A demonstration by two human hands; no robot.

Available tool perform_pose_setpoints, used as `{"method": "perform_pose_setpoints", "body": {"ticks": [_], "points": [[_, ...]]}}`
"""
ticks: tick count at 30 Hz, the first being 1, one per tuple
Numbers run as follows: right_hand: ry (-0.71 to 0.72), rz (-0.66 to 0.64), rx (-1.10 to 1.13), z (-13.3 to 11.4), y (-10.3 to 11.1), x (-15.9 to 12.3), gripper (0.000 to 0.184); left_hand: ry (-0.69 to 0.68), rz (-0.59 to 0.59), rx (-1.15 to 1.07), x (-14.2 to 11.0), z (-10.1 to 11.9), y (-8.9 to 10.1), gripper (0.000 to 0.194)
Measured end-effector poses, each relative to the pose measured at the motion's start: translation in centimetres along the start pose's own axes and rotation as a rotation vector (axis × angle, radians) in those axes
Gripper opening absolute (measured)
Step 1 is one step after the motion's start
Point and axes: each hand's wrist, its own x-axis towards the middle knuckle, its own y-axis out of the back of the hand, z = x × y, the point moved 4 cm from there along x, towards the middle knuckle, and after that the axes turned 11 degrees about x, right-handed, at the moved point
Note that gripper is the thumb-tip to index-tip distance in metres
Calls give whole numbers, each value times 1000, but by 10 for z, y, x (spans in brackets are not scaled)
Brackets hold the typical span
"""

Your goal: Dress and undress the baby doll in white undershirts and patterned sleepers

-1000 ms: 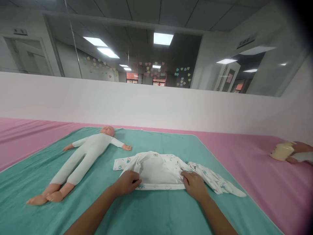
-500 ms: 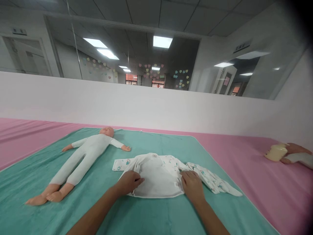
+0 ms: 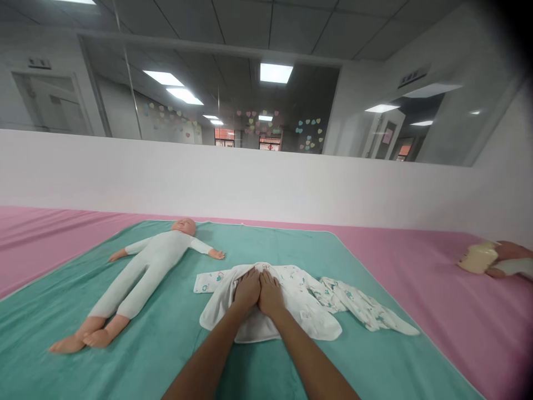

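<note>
A white baby shirt (image 3: 262, 331) with small printed figures lies spread open on the green blanket (image 3: 137, 366). Both of my hands rest flat on its inner side, close below the collar. My left hand (image 3: 249, 289) and my right hand (image 3: 270, 291) lie side by side, touching, with fingers stretched toward the neckline. Neither one grips the cloth. To the right, partly against the shirt's sleeve, lies a bunched pair of printed baby pants (image 3: 366, 308). A baby doll (image 3: 150, 261) in a white body suit lies on its back at the left.
Pink cloth (image 3: 420, 261) surrounds the blanket. A pale yellow pump bottle (image 3: 478, 257) lies at the far right beside part of another doll (image 3: 514, 260). Behind the blanket rises a white wall (image 3: 250, 183) with a window (image 3: 233, 100) above it.
My hands have moved from the shirt's two side edges inward and up to its middle, where they now lie together. The shirt's front flaps are spread wider at the bottom.
</note>
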Motion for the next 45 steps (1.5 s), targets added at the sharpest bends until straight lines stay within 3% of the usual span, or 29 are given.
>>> {"method": "perform_pose_setpoints", "body": {"ticks": [5, 9, 16, 20, 25, 31, 35, 45], "points": [[-80, -12, -61, 19, -2, 14, 59, -24, 28, 78, 9, -1, -8, 36], [-48, 2, -40, 28, 5, 21, 57, -65, 47, 96, 10, -5, -14, 36], [-94, -38, 34, 71, 28, 23, 59, 34, 60, 44, 16, -22, -32, 49], [-71, -6, -6, 78, 35, 21, 56, 47, 53, 9, 16, -24, -35, 51], [-40, 84, -43, 68, 41, 10, 51, 62, 111, 2, 11, -16, -19, 54], [22, 362, -107, 48, 60, -4, 53, 110, 280, 46, 1, 1, 16, 54], [13, 387, -103, 46, 64, -5, 52, 93, 295, 55, -1, 7, 25, 54], [0, 372, -100, 50, 61, -3, 52, 95, 268, 38, 1, 4, 21, 54]]}}
